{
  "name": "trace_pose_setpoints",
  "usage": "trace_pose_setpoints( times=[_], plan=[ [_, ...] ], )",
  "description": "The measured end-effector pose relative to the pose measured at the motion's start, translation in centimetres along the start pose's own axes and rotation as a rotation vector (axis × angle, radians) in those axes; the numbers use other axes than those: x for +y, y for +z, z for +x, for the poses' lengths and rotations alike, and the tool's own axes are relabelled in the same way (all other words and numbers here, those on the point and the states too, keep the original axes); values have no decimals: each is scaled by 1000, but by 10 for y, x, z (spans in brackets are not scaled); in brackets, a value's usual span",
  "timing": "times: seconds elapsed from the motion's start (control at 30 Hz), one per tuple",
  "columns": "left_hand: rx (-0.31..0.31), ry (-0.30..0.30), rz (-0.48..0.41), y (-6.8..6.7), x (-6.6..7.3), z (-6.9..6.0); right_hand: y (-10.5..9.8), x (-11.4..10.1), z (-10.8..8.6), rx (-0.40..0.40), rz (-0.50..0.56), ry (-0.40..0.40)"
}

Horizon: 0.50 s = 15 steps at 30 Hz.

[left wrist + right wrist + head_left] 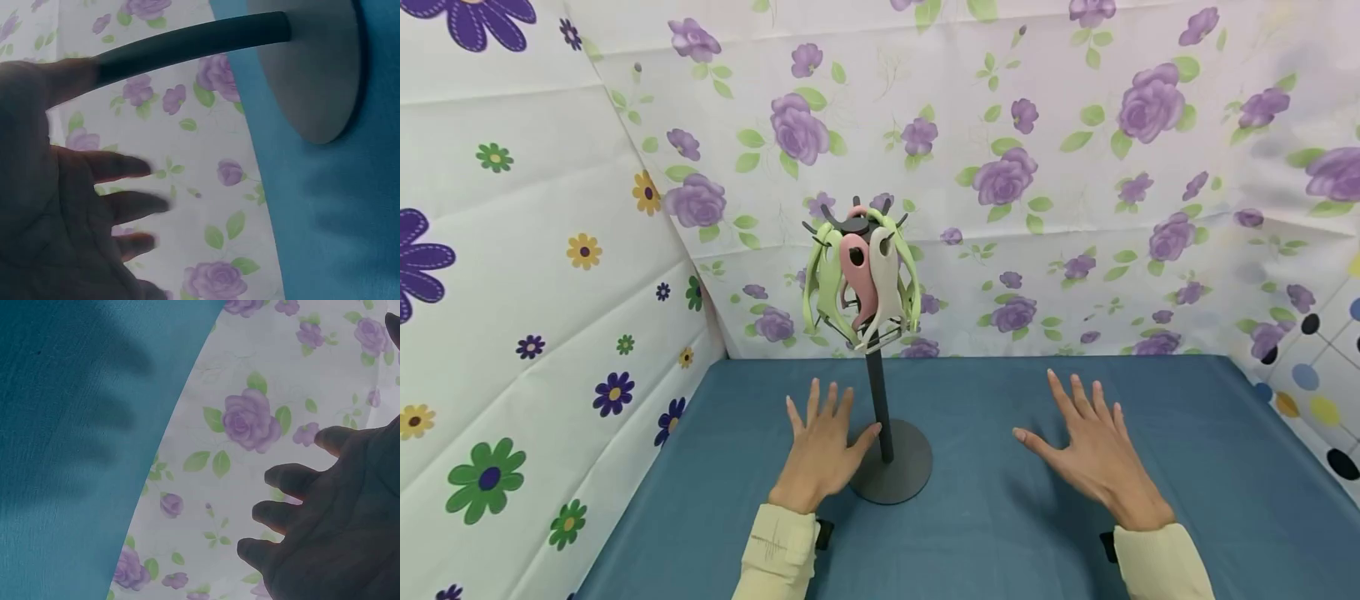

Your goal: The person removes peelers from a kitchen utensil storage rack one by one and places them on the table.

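A dark grey stand [878, 392] with a round base [904, 479] stands on the table left of centre, with prongs around its top. Slim curved pieces with holes near their upper ends hang there: light green [829, 279], pink [858, 279] and white [886, 283]; their kind is unclear. My left hand [822, 457], fingers spread, is just left of the post. Its thumb overlaps the post [200, 45] in the left wrist view; whether they touch I cannot tell. Well to the right, my right hand [1097, 458] hovers with spread fingers, holding nothing, its shadow on the cloth.
A blue cloth [977, 533] covers the table. White sheeting with purple roses [1000, 179] rises behind it. A daisy-print sheet [542, 275] borders the left side, and a dotted sheet [1322, 379] the right.
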<state>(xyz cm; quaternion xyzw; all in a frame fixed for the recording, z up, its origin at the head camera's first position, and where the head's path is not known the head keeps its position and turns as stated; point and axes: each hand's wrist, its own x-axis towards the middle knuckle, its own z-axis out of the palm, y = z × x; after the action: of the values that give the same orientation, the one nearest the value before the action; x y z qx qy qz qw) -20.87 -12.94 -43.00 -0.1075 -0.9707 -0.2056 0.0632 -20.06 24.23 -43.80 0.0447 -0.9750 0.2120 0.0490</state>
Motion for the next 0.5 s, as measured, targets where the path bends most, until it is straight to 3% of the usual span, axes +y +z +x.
trace_pose_setpoints(
  times=[0.33, 0.5],
  plan=[
    [-20, -40, -145, -12, 6, 2, -1, -3, 7, 12, 0, 23],
    [42, -18, -316, -18, 16, 4, -3, -6, 9, 26, 25, 35]
  ],
)
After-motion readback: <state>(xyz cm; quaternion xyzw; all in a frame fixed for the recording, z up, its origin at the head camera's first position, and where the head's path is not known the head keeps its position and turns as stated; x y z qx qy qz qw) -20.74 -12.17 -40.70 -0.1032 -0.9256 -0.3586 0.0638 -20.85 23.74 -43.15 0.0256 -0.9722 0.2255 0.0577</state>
